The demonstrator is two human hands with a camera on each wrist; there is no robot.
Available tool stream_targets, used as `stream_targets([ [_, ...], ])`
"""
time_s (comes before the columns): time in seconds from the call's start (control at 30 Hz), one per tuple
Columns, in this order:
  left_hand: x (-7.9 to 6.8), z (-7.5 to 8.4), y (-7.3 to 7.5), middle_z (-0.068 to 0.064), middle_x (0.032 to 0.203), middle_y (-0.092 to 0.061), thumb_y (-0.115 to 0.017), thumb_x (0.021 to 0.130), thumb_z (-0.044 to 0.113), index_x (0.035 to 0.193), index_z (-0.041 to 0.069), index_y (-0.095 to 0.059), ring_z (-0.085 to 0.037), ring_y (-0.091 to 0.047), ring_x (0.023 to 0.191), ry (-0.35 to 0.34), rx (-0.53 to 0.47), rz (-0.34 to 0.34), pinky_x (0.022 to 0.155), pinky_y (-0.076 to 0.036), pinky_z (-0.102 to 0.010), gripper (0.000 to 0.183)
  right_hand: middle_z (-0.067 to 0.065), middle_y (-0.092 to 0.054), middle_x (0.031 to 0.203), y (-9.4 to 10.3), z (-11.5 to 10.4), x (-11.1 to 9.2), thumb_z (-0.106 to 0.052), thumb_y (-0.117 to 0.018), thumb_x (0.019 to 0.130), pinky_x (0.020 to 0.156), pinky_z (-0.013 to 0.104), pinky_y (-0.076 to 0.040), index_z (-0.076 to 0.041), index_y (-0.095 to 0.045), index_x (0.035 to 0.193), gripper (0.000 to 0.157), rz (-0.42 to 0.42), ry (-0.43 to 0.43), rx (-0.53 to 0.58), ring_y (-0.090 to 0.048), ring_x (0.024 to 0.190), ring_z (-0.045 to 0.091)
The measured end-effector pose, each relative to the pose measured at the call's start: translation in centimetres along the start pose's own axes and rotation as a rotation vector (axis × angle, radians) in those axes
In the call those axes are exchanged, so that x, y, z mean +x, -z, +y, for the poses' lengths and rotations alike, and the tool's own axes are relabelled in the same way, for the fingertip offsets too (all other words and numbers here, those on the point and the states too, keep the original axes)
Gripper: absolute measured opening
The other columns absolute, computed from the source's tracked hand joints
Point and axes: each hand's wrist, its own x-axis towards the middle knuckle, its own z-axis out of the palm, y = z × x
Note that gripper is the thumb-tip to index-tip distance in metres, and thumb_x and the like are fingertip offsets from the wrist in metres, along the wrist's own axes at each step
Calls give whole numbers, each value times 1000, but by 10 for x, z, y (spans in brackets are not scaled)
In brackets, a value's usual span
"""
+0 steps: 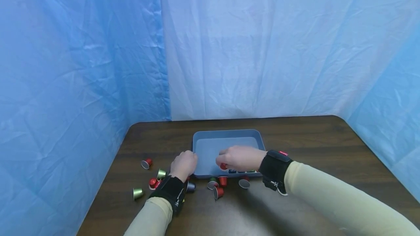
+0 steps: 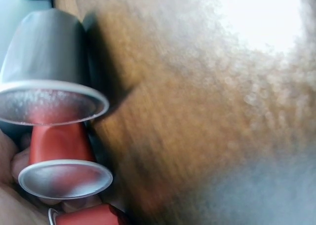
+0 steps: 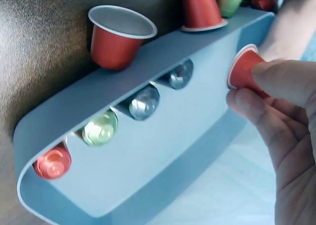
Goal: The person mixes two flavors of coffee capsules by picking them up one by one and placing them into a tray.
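Observation:
My right hand (image 1: 241, 157) reaches over the blue-grey tray (image 1: 226, 134). Between thumb and fingers it pinches a red coffee capsule (image 3: 245, 70), the silvery rim turned away from the palm. Inside the tray, several capsules line the near wall: a red one (image 3: 53, 162), a green one (image 3: 100, 128) and dark blue ones (image 3: 144, 102). My left hand (image 1: 184, 164) is at the tray's left edge, knuckles up, its fingertips hidden from above. Close by its fingers in the left wrist view are a dark capsule (image 2: 47, 52) and a red capsule (image 2: 61, 145); I cannot tell whether it holds anything.
In front of the tray lie loose capsules, among them red ones (image 1: 218, 192) and a red one with a grey lid (image 1: 244, 182). Further left on the brown table (image 1: 315, 137) are green capsules (image 1: 137, 193) and a red one (image 1: 147, 163). Blue sheeting (image 1: 249, 46) surrounds the table.

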Motion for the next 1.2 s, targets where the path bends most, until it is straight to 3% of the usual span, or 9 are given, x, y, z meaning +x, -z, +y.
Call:
stream_targets([
  [0.5, 4, 0, -2, -10, 75, -58, -43, 109, 32, 97, 5, -69, -26, -56, 67, 10, 15, -1, 59, -45, -37, 39, -2, -74, 98, -21, -1, 15, -11, -78, 91, 84, 19, -56, -16, -78, 109, 19, -34, -23, -11, -67, 85, 5],
  [1.2, 2, -1, 0, -9, 76, -58, -42, 109, 31, 93, 6, -68, -26, -56, 67, 2, 16, -7, 59, -44, -37, 40, -6, -76, 107, -35, 3, 21, -16, -80, 89, 93, 26, -55, -19, -77, 117, 29, -127, -76, 33, -70, 95, 5],
])
